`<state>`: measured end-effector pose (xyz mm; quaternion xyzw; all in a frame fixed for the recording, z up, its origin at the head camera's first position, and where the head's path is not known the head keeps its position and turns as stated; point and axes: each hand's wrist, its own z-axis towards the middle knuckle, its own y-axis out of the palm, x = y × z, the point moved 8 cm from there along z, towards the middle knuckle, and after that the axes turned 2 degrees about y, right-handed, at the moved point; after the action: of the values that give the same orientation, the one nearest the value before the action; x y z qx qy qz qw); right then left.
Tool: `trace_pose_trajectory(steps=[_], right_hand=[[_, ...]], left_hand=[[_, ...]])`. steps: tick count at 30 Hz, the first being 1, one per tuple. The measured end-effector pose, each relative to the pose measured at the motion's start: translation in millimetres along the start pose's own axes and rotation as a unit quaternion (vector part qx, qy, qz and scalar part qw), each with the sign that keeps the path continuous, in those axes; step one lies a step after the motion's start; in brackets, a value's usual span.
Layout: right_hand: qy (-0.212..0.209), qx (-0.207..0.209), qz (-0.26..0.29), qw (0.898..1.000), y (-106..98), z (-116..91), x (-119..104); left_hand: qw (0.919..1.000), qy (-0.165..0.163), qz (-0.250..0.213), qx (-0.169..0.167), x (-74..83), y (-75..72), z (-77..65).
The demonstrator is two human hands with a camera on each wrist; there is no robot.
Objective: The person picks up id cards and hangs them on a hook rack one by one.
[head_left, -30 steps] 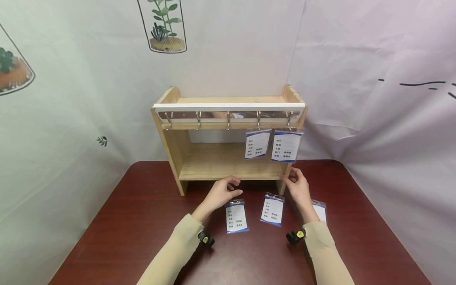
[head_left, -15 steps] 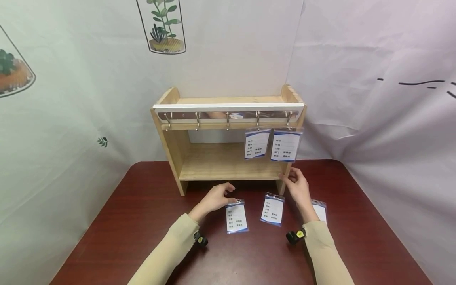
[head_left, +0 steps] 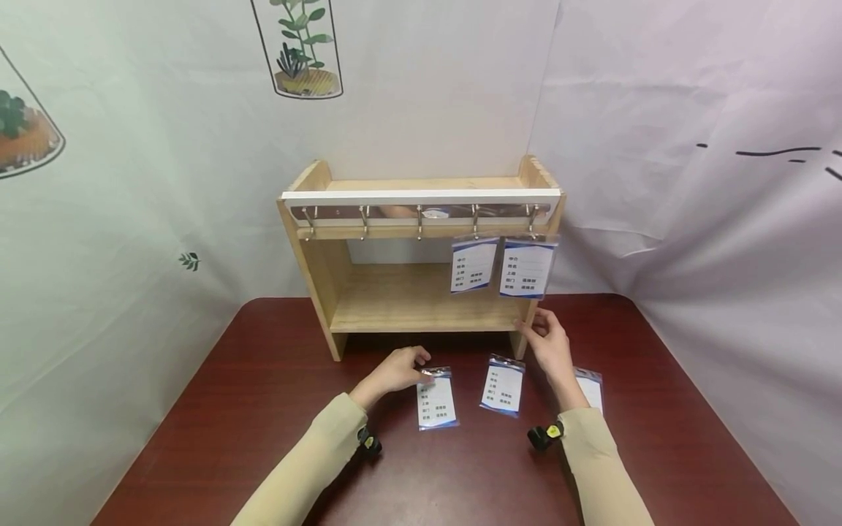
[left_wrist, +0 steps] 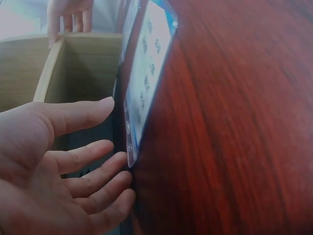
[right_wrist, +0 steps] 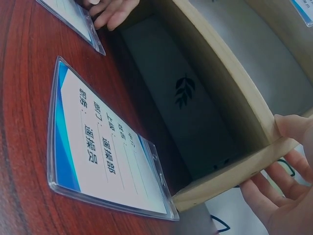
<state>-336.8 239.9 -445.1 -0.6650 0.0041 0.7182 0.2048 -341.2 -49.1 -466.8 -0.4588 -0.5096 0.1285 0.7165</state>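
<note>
My left hand (head_left: 395,370) is just above the table at the top edge of a badge holder (head_left: 437,406), a clear sleeve with a white and blue card lying flat. In the left wrist view its thumb (left_wrist: 83,116) and loosely bent fingers are spread, with a gap between them. My right hand (head_left: 551,354) grips the right side panel of the wooden shelf (head_left: 421,318), its thumb (right_wrist: 292,126) on the inner side and the fingers outside. A second badge holder (right_wrist: 107,142) lies on the table just left of that panel.
Two badge holders (head_left: 473,267) hang from the right-hand hooks of the metal hook rail (head_left: 395,212) along the shelf's front. Another badge holder (head_left: 592,391) lies partly behind the right forearm. A white fabric backdrop (head_left: 658,146) stands around the dark red table (head_left: 217,438).
My left hand has come down and slightly toward me, from under the shelf's front edge to the top of the left badge holder. My right hand has stayed on the side panel.
</note>
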Motion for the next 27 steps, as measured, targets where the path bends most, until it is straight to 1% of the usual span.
trace_pose_trajectory(steps=[5,10,12,15,19,27], right_hand=[[0.0,0.0,0.001,1.0,0.2,1.2,0.4],[0.001,-0.004,0.003,1.0,0.8,1.4,-0.1],[0.003,-0.004,0.004,1.0,1.0,0.7,-0.3],[0.007,-0.004,0.006,1.0,0.6,0.4,0.3],[0.008,-0.003,0.008,1.0,0.5,0.8,0.5],[0.003,-0.002,0.006,1.0,-0.1,0.6,-0.1]], left_hand=[[1.0,0.0,0.005,0.004,-2.3,1.2,1.1],[0.9998,0.008,0.019,0.008,-3.4,2.3,1.1],[0.9996,0.015,0.025,0.008,-2.1,2.7,0.8],[0.9991,0.017,0.04,0.004,-1.9,4.6,1.3],[0.9983,0.013,0.057,0.002,-1.9,5.7,1.3],[0.9987,0.008,0.049,0.002,-1.2,6.1,1.1]])
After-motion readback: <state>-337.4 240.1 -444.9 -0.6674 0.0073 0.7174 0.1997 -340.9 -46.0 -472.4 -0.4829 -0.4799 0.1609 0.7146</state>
